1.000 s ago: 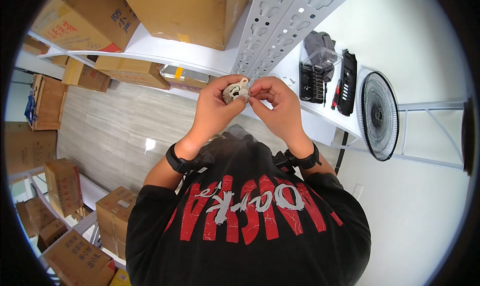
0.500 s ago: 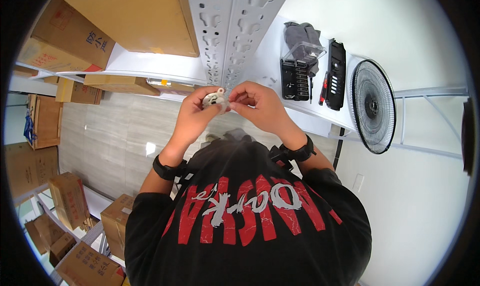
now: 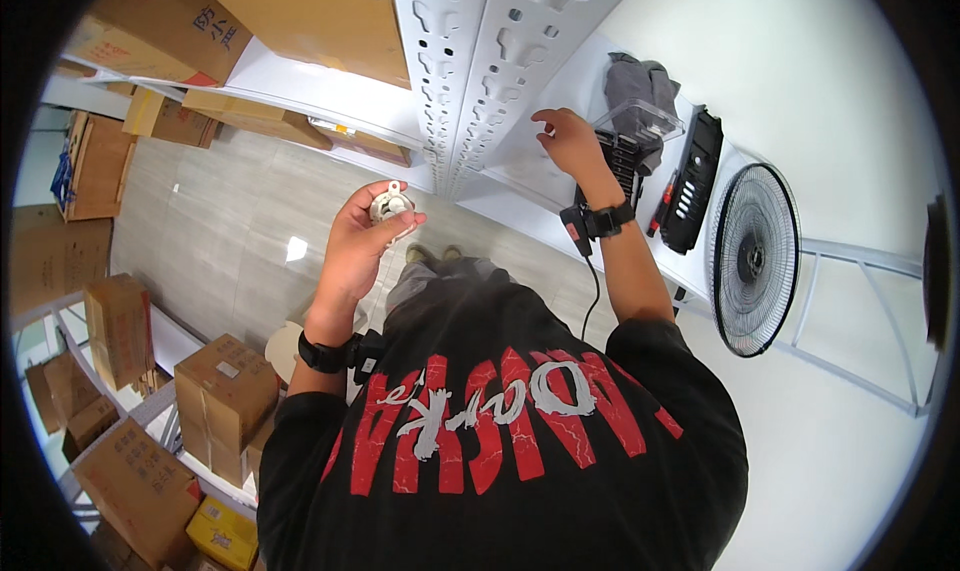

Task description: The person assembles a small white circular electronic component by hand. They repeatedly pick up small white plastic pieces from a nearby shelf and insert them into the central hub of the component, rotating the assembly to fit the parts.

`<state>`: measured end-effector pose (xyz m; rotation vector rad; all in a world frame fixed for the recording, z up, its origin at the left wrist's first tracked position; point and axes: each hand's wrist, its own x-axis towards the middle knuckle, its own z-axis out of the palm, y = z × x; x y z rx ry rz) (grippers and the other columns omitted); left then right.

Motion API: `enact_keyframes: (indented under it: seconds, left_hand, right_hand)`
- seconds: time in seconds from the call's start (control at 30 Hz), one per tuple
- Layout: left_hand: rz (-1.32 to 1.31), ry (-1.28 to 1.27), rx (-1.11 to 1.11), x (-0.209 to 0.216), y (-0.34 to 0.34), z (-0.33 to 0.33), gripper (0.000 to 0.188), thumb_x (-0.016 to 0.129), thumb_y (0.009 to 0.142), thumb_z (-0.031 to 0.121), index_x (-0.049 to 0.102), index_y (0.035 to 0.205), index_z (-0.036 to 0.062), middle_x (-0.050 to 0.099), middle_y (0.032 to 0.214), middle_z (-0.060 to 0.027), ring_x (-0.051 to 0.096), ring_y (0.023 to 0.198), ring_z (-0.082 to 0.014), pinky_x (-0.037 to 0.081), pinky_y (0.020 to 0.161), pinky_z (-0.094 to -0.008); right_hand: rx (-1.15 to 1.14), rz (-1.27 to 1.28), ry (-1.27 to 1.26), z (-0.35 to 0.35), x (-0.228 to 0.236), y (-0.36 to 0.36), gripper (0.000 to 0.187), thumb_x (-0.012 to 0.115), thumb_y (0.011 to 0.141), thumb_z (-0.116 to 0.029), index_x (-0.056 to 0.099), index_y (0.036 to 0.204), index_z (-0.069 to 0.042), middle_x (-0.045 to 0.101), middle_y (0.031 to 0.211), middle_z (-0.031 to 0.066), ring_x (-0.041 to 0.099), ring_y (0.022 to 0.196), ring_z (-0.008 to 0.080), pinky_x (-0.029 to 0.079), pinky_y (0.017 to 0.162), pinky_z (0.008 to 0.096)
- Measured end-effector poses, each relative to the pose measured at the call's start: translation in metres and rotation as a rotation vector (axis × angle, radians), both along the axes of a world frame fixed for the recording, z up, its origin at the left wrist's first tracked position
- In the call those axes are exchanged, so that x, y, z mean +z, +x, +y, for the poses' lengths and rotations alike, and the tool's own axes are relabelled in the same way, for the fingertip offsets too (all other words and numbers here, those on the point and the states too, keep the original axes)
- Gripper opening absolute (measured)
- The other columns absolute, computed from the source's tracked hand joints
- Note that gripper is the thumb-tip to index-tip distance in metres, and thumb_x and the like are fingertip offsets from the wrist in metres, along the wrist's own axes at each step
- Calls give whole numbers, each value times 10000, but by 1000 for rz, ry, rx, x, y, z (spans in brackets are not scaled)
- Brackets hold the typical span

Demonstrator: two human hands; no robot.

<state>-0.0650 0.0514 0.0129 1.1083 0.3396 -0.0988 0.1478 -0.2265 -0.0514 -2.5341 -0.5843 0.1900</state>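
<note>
My left hand (image 3: 358, 239) is closed around a small round whitish part (image 3: 393, 207) with a tab at its top edge, held over the floor. The thumb presses on its face, and the part's kind is not clear. Over the white shelf, my right hand (image 3: 570, 143) is stretched out with bent fingers a little apart. I see nothing between the fingertips. Beneath and beside my right wrist lies a black screwdriver bit set (image 3: 622, 161), its clear lid raised and partly hidden by the arm. Grey cloth (image 3: 640, 89) lies behind it.
A perforated metal post (image 3: 462, 71) rises left of my right hand. Further right are a long black slotted panel (image 3: 692, 186), a red-and-black tool (image 3: 661, 206) and a round black fan grille (image 3: 754, 259). Cardboard boxes (image 3: 228, 386) fill shelves at the left.
My right hand has left the whitish part and moved right and away, over the shelf by the bit set. My left hand, still holding the part, has shifted slightly left. The view has shifted too.
</note>
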Motion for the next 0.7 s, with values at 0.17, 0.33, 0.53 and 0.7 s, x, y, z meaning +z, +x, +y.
enact_keyframes:
  seconds: [0.17,0.33,0.53,0.7]
  left_hand:
    - [59,-102,85,12,-4,-2,380,552,929,-11,496,1305,-25,639,1091,-127,654,1076,-264,557,914,-337]
    - [69,-210,125,15,-8,0,401,479,974,38,435,1366,-41,613,1169,-172,639,1114,-318,555,942,-379]
    - [36,-267,118,29,-5,-3,438,443,980,46,389,1406,-41,595,1224,-196,617,1154,-336,542,968,-396]
    - [-46,-274,88,37,-6,-5,473,405,948,-20,372,1420,-29,561,1271,-208,586,1198,-348,515,1009,-394]
  right_hand:
    - [119,-7,-161,10,-29,20,248,671,797,-114,698,1043,-113,651,985,149,627,938,357,511,817,440]
    - [113,-6,-334,24,-37,26,191,666,794,-120,693,983,-105,673,987,143,633,958,349,510,826,439]
    - [72,-8,-270,18,-28,24,87,634,772,-98,678,846,-82,687,894,154,653,850,361,520,742,431]
    - [70,263,201,10,67,-17,129,696,797,-83,695,910,-20,699,842,98,660,694,208,521,643,316]
